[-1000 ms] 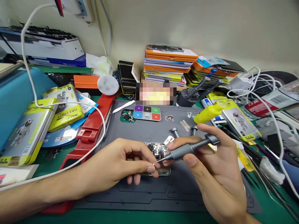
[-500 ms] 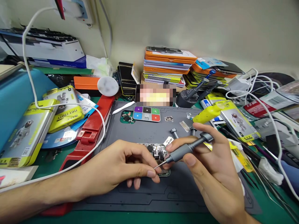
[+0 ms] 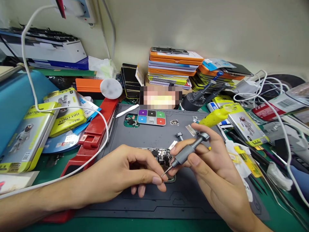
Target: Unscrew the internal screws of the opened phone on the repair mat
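Note:
My right hand (image 3: 212, 164) grips a grey precision screwdriver (image 3: 185, 154), its thin shaft angled down to the left. The driver's tip meets the thumb and forefinger of my left hand (image 3: 137, 170), which are pinched together; whatever may sit between them is too small to make out. Below both hands lies an opened phone (image 3: 165, 156) with its inner parts bare, partly hidden by my left hand. It rests on a dark grey work mat (image 3: 135, 206). Behind my right hand another small grey driver (image 3: 180, 136) lies on the mat, beside a light strip (image 3: 173, 145).
A coloured screw tray (image 3: 151, 118), a green circuit board (image 3: 131, 120) and a white stick (image 3: 127, 111) lie toward the mat's back. A screwdriver stand (image 3: 192, 102) and yellow bottle (image 3: 217, 115) stand at right. Yellow battery boxes (image 3: 26, 138) and a white cable (image 3: 107, 129) are at left.
My right hand has shifted slightly, tilting the screwdriver more steeply with its back end lower and further left. My left hand stays nearly in place.

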`<action>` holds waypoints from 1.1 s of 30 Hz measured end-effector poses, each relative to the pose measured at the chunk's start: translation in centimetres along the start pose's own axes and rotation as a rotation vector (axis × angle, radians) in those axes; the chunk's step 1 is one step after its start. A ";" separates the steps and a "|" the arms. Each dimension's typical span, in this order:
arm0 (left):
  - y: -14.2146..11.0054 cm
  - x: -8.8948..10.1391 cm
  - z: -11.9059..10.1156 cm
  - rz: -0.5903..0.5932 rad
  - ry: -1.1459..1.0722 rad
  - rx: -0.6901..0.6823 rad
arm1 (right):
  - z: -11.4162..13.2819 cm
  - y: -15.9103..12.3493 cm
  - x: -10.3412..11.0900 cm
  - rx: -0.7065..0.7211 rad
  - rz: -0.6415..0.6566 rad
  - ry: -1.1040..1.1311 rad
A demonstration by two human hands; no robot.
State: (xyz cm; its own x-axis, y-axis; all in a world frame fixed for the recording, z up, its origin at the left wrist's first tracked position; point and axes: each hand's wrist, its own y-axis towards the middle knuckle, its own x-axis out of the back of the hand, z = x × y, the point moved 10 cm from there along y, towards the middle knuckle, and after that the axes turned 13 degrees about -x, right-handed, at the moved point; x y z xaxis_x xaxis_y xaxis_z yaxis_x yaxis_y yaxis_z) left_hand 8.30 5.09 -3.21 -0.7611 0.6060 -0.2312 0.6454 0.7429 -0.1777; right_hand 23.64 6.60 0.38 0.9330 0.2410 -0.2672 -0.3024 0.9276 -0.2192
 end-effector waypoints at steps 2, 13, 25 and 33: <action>0.0 0.0 0.0 -0.003 -0.007 0.001 | -0.1 0.0 0.0 -0.004 0.004 -0.006; 0.2 -0.1 -0.2 -0.011 -0.029 -0.011 | -0.2 0.1 -0.1 -0.003 0.038 0.000; 0.0 -0.3 -0.2 0.010 -0.092 -0.034 | -0.2 0.0 -0.2 -0.009 0.042 0.026; 0.1 -0.4 -0.1 0.012 -0.081 -0.042 | -0.2 0.0 -0.3 -0.011 0.060 0.024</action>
State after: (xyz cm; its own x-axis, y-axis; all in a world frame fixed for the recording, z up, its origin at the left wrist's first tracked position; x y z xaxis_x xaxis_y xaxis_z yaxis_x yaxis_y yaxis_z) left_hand 8.65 4.97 -3.04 -0.7443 0.5917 -0.3096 0.6503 0.7477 -0.1343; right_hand 23.26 6.50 0.23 0.9081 0.2893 -0.3028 -0.3602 0.9085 -0.2121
